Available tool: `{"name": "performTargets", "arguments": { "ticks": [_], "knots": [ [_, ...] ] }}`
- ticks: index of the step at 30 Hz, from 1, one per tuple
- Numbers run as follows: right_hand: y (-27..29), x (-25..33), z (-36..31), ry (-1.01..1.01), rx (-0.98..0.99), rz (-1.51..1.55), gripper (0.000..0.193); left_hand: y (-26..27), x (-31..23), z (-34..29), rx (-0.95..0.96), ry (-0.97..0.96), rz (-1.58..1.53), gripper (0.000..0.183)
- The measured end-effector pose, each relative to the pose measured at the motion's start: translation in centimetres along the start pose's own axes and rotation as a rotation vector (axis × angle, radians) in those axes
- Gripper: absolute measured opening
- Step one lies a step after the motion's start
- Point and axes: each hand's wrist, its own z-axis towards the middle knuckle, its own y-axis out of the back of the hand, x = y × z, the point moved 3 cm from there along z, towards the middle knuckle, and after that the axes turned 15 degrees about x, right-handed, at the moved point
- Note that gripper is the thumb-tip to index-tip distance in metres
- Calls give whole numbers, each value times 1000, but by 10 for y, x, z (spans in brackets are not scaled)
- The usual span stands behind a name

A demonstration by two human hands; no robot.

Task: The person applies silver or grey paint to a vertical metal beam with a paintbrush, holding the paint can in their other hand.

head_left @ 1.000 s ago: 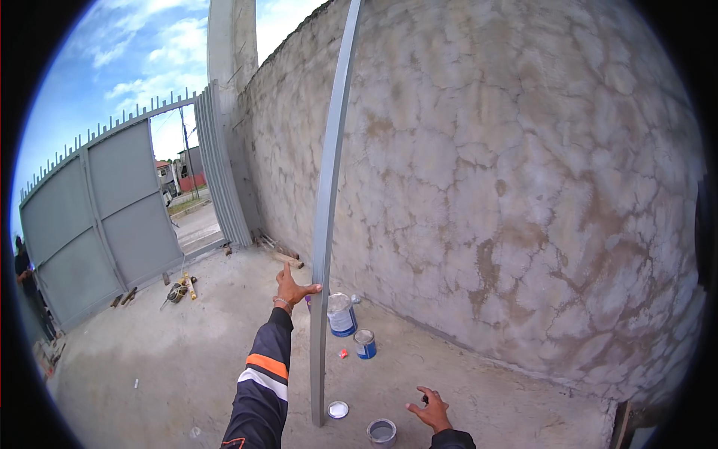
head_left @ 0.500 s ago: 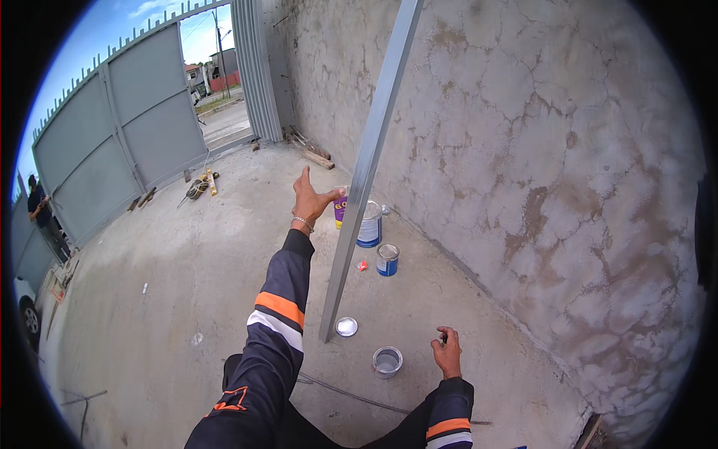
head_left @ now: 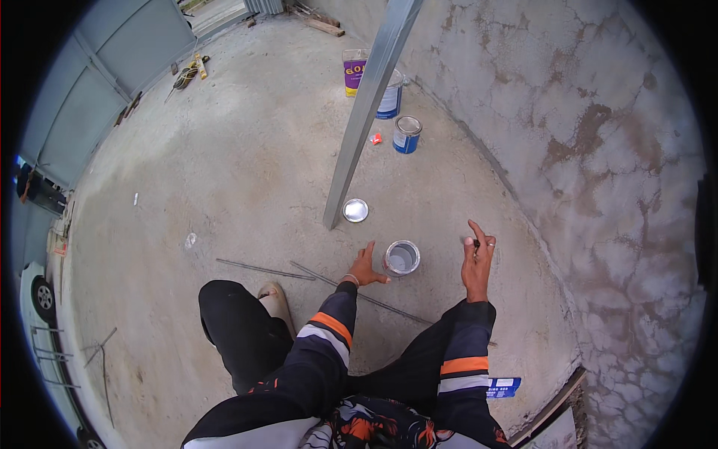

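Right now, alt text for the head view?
A crouching person's left hand reaches for a small open paint tin on a concrete floor, while the right hand holds a thin dark tool. A metal channel leans against the plastered wall.

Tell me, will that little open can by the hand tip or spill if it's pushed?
The can is short and wide and sits flat on the concrete, so it would probably slide rather than tip. Its lid lies apart, so a hard shove might slosh out whatever is inside. The left hand touches its side.
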Motion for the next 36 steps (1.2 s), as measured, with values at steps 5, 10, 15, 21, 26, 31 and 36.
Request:
{"name": "performTargets", "arguments": {
  "ticks": [5, 10, 15, 21, 26, 31, 36],
  "knots": [
    [12, 14, -17, 57, -31, 238, 45, -45, 7, 30, -121, -223, 76, 154],
    [10, 23, -30, 117, 140, 363, 34, -41, 0, 34, -194, -296, 96, 139],
    [-25, 27, -23, 85, 425, 128, 27, -40, -20, 30, -112, -325, -14, 119],
    [-55, 21, -8, 147, 512, -38, 25, -16, -69, -6, -205, -566, -53, 112],
    [-56, 43, 5, 366, 472, -170, 24, 28, -116, -56, -328, -652, 234, 112],
    [-40, 77, 6, 326, 461, 81, 21, 67, -131, -102, -431, -522, 383, 108],
    [-30, 102, -14, 290, 376, 327, 17, 96, -138, -124, -359, -405, 381, 104]
  ]
}}
